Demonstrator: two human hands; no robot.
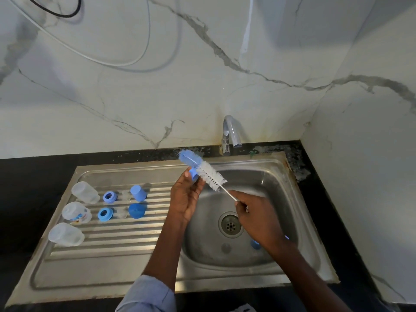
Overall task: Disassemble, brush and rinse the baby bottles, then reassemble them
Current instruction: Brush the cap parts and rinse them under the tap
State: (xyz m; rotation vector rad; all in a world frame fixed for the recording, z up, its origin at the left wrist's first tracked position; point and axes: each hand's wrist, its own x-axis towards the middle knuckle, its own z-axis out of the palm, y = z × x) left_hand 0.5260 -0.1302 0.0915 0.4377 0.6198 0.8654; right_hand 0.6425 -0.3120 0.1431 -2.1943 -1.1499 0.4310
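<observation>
A: What's at the left of the frame?

B: Three clear plastic baby bottles [85,192] lie on the ribbed steel drainboard [117,242], with two blue screw rings [109,196] and two blue caps [138,192] just right of them.

A: And your hands?

B: At centre, your left hand [184,197] pinches a small blue plastic piece [193,173] above the steel sink basin [265,176]. Your right hand [256,218] grips the wire handle of the blue-and-white bristle bottle brush [202,168], whose bristles touch that piece.
</observation>
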